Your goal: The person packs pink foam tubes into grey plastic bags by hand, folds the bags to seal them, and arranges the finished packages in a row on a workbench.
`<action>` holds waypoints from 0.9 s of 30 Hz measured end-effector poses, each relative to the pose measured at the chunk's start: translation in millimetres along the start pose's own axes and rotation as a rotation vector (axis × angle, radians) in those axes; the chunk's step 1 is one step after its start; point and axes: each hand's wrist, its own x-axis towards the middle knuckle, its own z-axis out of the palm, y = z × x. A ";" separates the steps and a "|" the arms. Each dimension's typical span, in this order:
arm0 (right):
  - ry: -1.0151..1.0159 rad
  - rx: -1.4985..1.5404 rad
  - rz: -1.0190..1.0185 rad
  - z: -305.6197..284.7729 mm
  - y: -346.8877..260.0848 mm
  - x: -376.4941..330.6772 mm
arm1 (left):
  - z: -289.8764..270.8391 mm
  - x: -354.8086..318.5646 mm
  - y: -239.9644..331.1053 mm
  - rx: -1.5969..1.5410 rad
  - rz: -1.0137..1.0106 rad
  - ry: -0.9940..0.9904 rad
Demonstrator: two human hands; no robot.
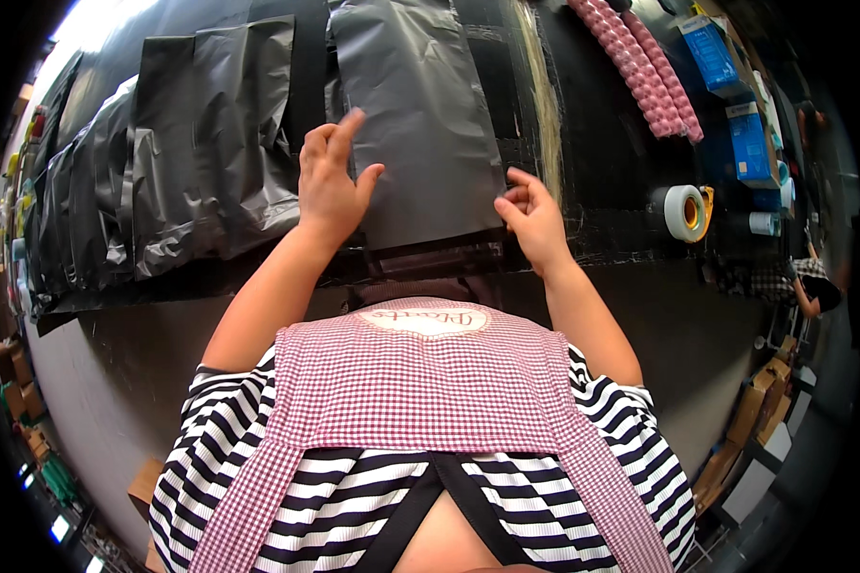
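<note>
A long, flat dark grey plastic bag [420, 143] lies in front of me on the black table, its near end close to the table's edge. My left hand [333, 181] is at the bag's left edge, fingers and thumb spread, holding nothing. At the opposite edge, my right hand [535, 220] has its fingers curled, with thumb and fingertips close together on the bag's border. To the left of my left hand, a row of overlapping, wrinkled dark plastic bags [215, 143] covers the table down to its front edge.
A roll of clear tape [685, 212] on a yellow-orange dispenser stands at the right. Beyond it lie pink bubble-wrap tubes [640, 72]. Blue-and-white boxes [753, 143] line the right side. A yellowish tape strip [545, 105] runs along the table. Another person [812, 286] is at far right.
</note>
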 end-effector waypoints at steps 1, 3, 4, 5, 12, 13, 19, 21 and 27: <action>-0.048 -0.027 0.043 -5.1 8.7 -11.7 | -6.5 -0.8 12.5 -0.053 0.116 -0.067; -0.131 0.015 0.169 -9.4 13.9 -34.5 | -7.1 -13.1 37.8 -0.197 0.266 -0.300; -0.157 0.082 0.249 -9.2 12.3 -44.1 | -0.4 -19.4 51.5 -0.292 0.304 -0.466; -0.171 0.121 0.257 -8.0 16.9 -49.9 | 12.1 -28.3 61.5 -0.341 0.326 -0.544; -0.064 0.279 0.272 7.0 6.0 -41.4 | 63.2 -51.9 93.3 -0.306 0.192 -0.673; -0.042 0.253 0.257 7.7 7.4 -41.4 | 64.2 -53.1 94.9 -0.308 0.196 -0.675; -0.047 0.273 0.250 8.4 -2.3 -40.1 | 67.9 -57.2 98.5 -0.383 0.206 -0.570; -0.065 0.273 0.228 7.0 6.5 -35.9 | 67.3 -57.4 99.5 -0.417 0.239 -0.515; -0.110 0.316 0.205 6.8 17.7 -31.5 | 45.5 -53.5 85.8 -0.570 0.485 -0.629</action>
